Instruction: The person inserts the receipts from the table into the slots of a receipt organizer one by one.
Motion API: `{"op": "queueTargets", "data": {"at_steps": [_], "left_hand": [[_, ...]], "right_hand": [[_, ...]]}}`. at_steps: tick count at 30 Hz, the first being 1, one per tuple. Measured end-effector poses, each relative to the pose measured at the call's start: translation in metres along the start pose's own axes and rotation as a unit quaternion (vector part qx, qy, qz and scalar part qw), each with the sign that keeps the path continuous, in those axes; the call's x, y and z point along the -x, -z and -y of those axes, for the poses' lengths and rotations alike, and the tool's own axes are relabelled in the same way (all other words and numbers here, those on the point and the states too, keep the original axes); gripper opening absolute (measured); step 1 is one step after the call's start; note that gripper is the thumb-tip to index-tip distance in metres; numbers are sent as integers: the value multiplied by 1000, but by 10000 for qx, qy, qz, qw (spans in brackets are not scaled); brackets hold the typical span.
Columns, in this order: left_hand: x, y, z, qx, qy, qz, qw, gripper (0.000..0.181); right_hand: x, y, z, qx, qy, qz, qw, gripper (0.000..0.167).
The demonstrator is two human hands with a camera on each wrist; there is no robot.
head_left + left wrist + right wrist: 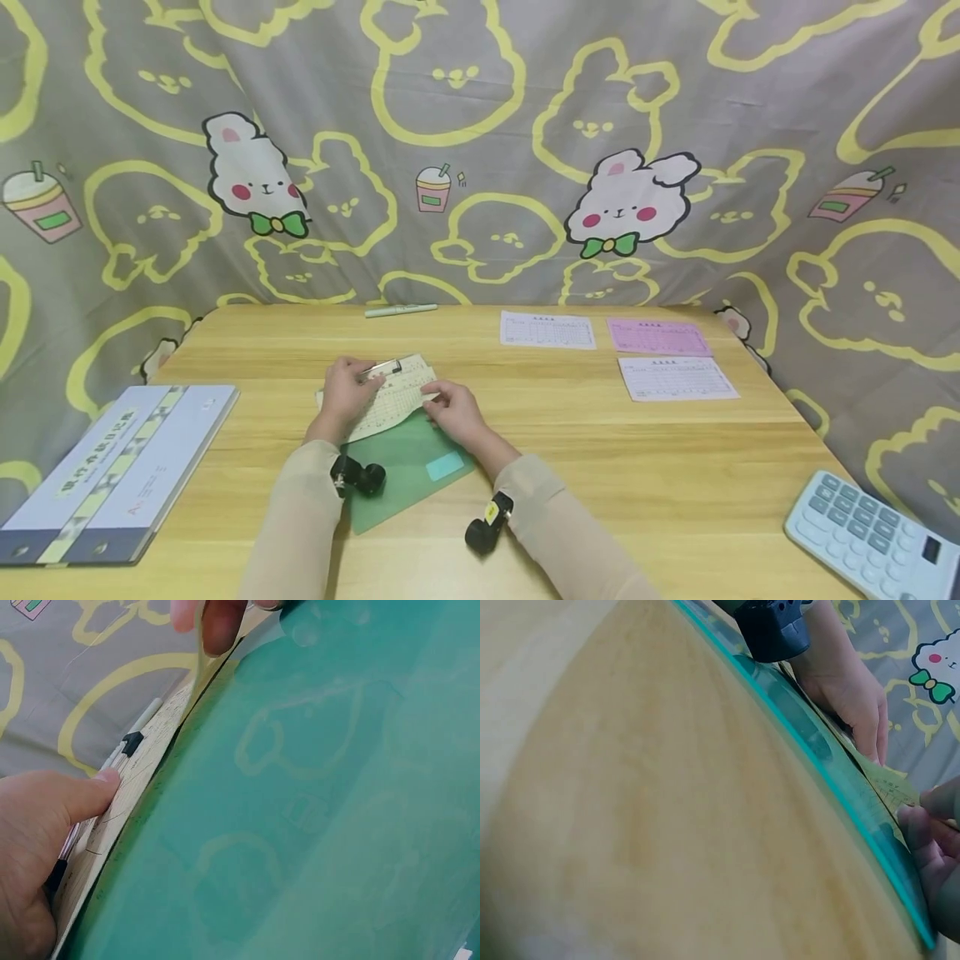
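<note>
Pale yellow printed sheets [393,402] lie over a glossy green board [390,471], with a metal clip [386,367] at their top edge. On the left my left hand [347,398] grips the sheets beside the clip, its thumb on top; its other fingers are mostly hidden. My right hand [456,412] pinches the right edge of a sheet between thumb and fingers. That edge curls up off the board, as the right wrist view shows around the sheet [891,787]. A light blue label [446,467] is on the board's lower right part.
Two white forms [547,331] and a pink form [658,337] lie at the back right. A pen [401,310] rests near the far edge. A thick blue-grey binder [150,475] is at the left, a light blue calculator [873,533] at the right. A patterned curtain [495,100] hangs behind.
</note>
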State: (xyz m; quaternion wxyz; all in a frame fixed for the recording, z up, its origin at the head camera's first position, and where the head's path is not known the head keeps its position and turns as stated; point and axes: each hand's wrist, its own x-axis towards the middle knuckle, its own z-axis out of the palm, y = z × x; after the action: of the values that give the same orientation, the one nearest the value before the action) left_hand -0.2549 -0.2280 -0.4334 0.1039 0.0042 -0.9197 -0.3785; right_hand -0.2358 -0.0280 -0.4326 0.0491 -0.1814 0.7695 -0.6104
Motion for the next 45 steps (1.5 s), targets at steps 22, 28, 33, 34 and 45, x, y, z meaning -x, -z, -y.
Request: {"op": "queueTargets", "data": {"at_steps": [22,28,33,34,45], "left_hand": [[-3,1,-1,-1174,-572,121,9914,36],[-2,1,0,-1369,-725,83,9879,36],[-1,2,0,-1425,-696,187,9872,37],[-1,3,-1,-1392,-681,202,9877,37],[-2,4,-3,-1169,-622,245,9909,36]], "right_hand": [[-7,-4,4,444,-216,10,9988,23],[-11,-4,1,457,-239,-3,9987,25],[-12,-4,0,547,-286,-38,9981,25],[-12,-4,0,560,-287,-42,9980,25],[-15,-6,5,1079,-154,-19,9940,23]]}}
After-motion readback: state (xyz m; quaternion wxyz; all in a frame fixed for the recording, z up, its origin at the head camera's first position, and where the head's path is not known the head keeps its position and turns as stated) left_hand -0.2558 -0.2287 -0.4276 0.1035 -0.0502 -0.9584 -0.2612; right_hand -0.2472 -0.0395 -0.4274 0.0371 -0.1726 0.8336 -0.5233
